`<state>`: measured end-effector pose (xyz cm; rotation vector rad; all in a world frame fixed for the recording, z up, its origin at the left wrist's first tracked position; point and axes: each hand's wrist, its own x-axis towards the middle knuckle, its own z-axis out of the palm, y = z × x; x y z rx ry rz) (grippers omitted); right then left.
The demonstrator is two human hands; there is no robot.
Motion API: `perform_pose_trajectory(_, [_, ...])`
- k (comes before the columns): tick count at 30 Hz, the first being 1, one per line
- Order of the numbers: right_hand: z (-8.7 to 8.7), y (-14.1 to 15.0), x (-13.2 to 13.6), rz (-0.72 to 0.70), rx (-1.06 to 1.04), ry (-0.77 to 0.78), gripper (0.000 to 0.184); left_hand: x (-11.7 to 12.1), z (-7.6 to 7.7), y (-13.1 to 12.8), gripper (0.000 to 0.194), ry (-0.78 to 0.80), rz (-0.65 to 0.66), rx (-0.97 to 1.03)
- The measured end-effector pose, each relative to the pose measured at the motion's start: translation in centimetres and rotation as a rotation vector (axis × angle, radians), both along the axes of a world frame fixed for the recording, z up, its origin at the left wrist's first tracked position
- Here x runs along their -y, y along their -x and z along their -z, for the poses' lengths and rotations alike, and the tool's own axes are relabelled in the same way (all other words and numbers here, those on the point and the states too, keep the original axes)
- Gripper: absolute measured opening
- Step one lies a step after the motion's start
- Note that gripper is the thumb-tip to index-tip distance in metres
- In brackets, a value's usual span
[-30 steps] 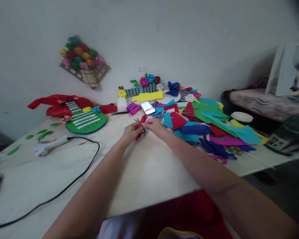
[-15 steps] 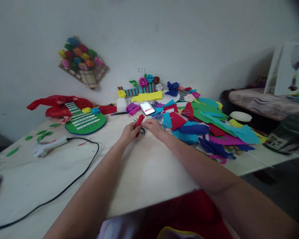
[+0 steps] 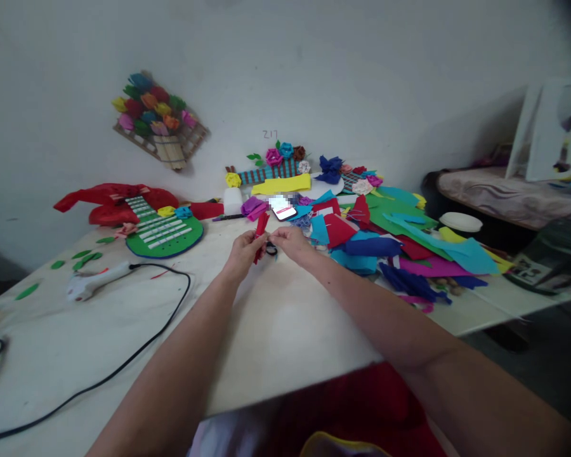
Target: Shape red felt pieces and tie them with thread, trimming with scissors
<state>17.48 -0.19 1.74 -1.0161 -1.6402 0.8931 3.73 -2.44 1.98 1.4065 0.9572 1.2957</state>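
Observation:
A narrow folded strip of red crepe paper point(image 3: 261, 225) stands upright between the fingers of my left hand point(image 3: 243, 252). My right hand point(image 3: 290, 242) is closed in a pinch beside it, fingertips close to the strip; what they hold is too small to make out. Just below the fingertips, the dark handles of what look like scissors point(image 3: 271, 249) lie on the table, partly hidden. A lit phone point(image 3: 284, 209) lies behind my hands, part of its screen blurred.
At left are a green paper guitar point(image 3: 171, 238), a white glue gun point(image 3: 98, 281) with a black cord, and green paper leaves point(image 3: 27, 291). Coloured paper scraps point(image 3: 342, 231) pile up at right, near a large jar point(image 3: 547, 263). Paper flowers point(image 3: 285, 152) stand by the wall.
The red strip has turned more upright in my left hand, and its lower end now shows below the fingers. My right hand has shifted slightly left.

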Motion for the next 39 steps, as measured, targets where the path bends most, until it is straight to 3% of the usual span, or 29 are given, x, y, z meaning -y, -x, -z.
perform_pose_trajectory(6, [-0.9,0.2,0.9,0.007,-0.034,0.054,0.013,0.5,-0.7,0.5,0.028,0.044,0.016,0.117])
perform_pose_trajectory(11, [-0.6,0.1,0.8,-0.152,-0.141,0.127,0.020,0.4,-0.5,0.8,0.027,0.092,0.074,0.235])
perform_pose_trajectory(18, [-0.7,0.1,0.8,-0.338,-0.357,-0.041,0.021,-0.1,-0.2,0.6,0.023,0.181,0.133,0.400])
perform_pose_trajectory(21, [-0.8,0.3,0.9,-0.378,-0.399,-0.025,0.022,0.2,-0.4,0.2,0.023,0.229,0.137,0.421])
perform_pose_trajectory(33, [-1.8,0.4,1.1,-0.283,-0.695,0.075,0.030,0.2,0.3,-0.7,0.022,0.238,0.235,0.424])
perform_pose_trajectory(39, [-1.6,0.7,0.8,-0.256,-0.768,0.125,0.034,0.5,-0.3,-1.1,0.019,0.204,0.195,0.412])
